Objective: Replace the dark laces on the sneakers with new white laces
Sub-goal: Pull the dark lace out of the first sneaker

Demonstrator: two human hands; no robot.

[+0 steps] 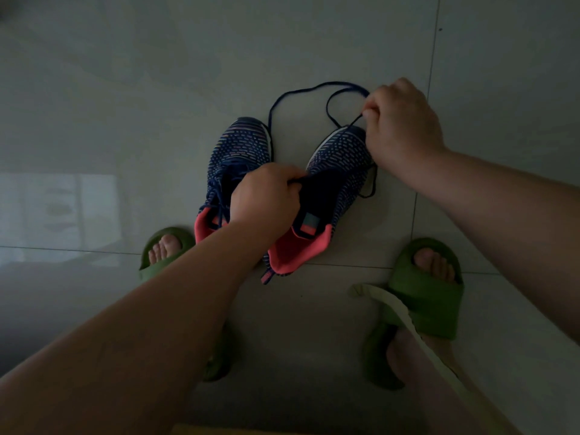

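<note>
We are pinching the dark lace (301, 92) in our right hand (400, 120) beyond the right sneaker's (332, 186) toe — our left hand (265, 197) is gripping its tongue.

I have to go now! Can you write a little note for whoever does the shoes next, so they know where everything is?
Left hand grips the right sneaker at its tongue.
Right hand pinches the dark lace, pulled loose and looping over the floor.
Left sneaker is still laced dark.
Done: right sneaker nearly unlaced.
Left: free that lace, unlace the other sneaker, thread white laces. A pale strip lies over the right slipper; possibly those.
</note>
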